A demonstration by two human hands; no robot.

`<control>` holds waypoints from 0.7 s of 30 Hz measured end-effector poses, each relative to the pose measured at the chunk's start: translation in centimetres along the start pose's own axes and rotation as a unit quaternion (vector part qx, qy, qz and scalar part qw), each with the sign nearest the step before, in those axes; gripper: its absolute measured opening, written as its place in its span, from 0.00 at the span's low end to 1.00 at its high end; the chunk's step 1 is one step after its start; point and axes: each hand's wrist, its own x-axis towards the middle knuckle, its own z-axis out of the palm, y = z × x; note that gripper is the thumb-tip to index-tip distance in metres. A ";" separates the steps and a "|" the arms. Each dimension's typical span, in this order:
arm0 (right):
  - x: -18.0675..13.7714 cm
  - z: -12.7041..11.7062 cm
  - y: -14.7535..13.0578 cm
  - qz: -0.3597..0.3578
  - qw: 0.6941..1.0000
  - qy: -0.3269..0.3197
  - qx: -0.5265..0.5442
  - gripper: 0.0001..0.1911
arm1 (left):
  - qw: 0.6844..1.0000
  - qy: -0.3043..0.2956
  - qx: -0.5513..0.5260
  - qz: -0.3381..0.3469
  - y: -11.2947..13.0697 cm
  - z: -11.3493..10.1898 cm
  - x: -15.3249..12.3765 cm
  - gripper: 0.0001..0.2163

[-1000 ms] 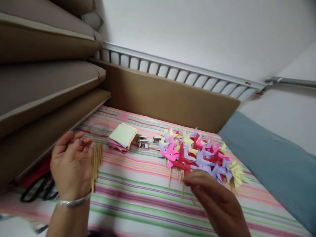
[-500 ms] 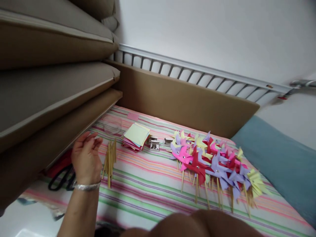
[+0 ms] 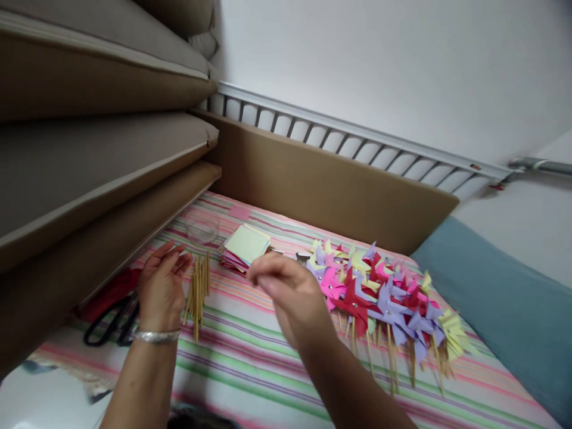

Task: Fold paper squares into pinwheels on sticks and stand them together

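Observation:
My left hand (image 3: 161, 289), with a silver bracelet on its wrist, is held palm up with loosely bent fingers apart and nothing seen in it. Just right of it lies a bundle of thin wooden sticks (image 3: 198, 292). My right hand (image 3: 295, 298) hovers in front of the paper stack (image 3: 246, 241), thumb and fingers pinched together. Whatever may be between those fingertips is hidden. Behind this hand, a small box (image 3: 302, 258) is partly covered. Finished paper pinwheels (image 3: 353, 301) in red, pink, purple and yellow lie in a pile to the right.
Black-handled scissors (image 3: 105, 325) and a red item (image 3: 111, 292) lie at the left on the striped cloth (image 3: 241, 363). A clear container (image 3: 202, 227) and a pink paper square (image 3: 240, 212) are farther back. Stacked cushions (image 3: 102, 155) rise at left; a brown board (image 3: 330, 179) stands behind.
My right hand has come up from the lower edge to the middle, covering part of the small boxes. My left hand has shifted slightly right.

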 end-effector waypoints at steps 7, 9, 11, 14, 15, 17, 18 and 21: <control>7.0 -2.3 11.5 -0.021 0.967 0.010 -0.253 0.13 | 1.000 -0.011 -0.001 -0.001 -0.5 0.0 0.0 0.13; 7.3 -2.3 12.9 -0.024 0.959 -0.052 -0.277 0.16 | 1.000 -0.017 0.003 -0.006 -0.6 0.2 -0.1 0.12; 7.7 -2.2 13.6 -0.014 0.943 -0.107 -0.315 0.20 | 1.000 -0.022 0.009 -0.008 -0.8 0.3 -0.2 0.12; 8.1 -2.1 14.1 0.004 0.931 -0.133 -0.340 0.24 | 0.999 -0.027 0.017 -0.013 -1.1 0.4 -0.3 0.12; 8.2 -2.1 14.2 0.006 0.931 -0.132 -0.339 0.24 | 0.999 -0.029 0.019 -0.015 -1.1 0.5 -0.3 0.12; 8.2 -2.1 14.6 0.008 0.931 -0.132 -0.339 0.24 | 0.999 -0.033 0.021 -0.018 -1.2 0.5 -0.4 0.12; 8.2 -2.2 14.7 0.007 0.932 -0.132 -0.338 0.23 | 0.999 -0.035 0.021 -0.019 -1.3 0.6 -0.5 0.12; 8.1 -2.3 15.1 0.007 0.934 -0.133 -0.330 0.22 | 0.999 -0.037 0.020 -0.020 -1.3 0.6 -0.6 0.11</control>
